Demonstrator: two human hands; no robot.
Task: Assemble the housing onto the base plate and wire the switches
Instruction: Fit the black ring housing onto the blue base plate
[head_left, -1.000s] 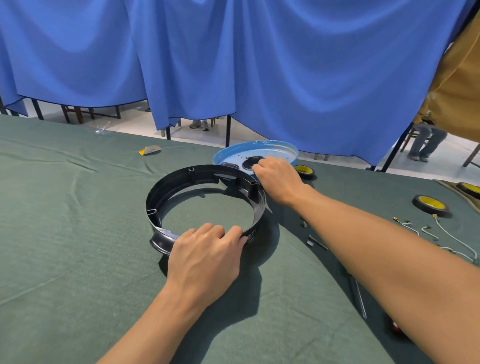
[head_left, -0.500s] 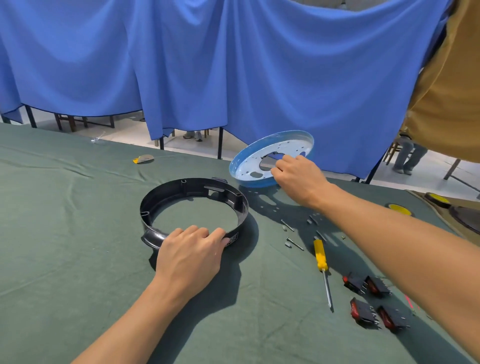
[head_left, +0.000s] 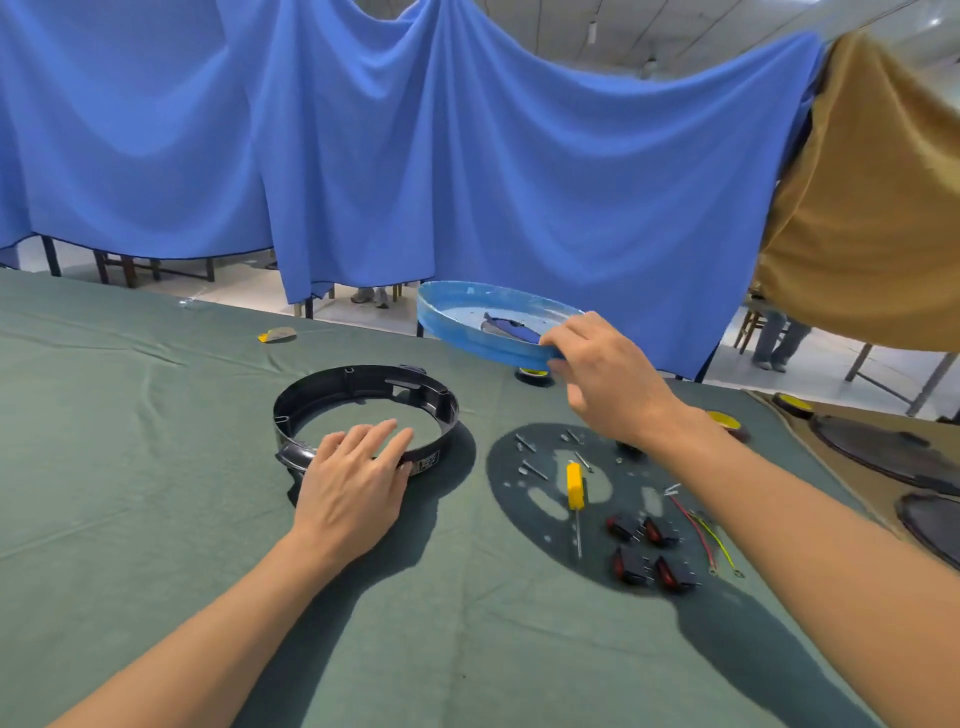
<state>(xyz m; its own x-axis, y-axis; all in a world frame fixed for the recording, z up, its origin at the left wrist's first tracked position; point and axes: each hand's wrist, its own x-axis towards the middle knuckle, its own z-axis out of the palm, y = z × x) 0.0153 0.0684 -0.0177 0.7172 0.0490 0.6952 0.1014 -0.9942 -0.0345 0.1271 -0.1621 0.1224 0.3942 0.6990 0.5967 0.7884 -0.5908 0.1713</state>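
Observation:
A black ring-shaped housing (head_left: 363, 387) lies flat on the green table cloth. My left hand (head_left: 356, 480) rests on its near rim with fingers straight. My right hand (head_left: 605, 382) grips the near edge of a round blue base plate (head_left: 467, 317), held in the air above the table, roughly level. Its shadow falls on the cloth below. Several black and red switches (head_left: 647, 553) lie to the right, beside a red wire and a yellow-green wire (head_left: 706, 535).
A yellow-handled screwdriver (head_left: 575, 493) and several loose screws (head_left: 535, 457) lie between housing and switches. Yellow-hubbed wheels (head_left: 727, 423) and dark round parts (head_left: 883, 452) sit at the right. A small yellow scrap (head_left: 276, 335) lies at the back. Blue curtains hang behind.
My right hand has lifted the blue base plate higher and tipped it from steeply tilted to nearly level. My left hand's fingers have straightened on the housing rim. The camera has tilted up.

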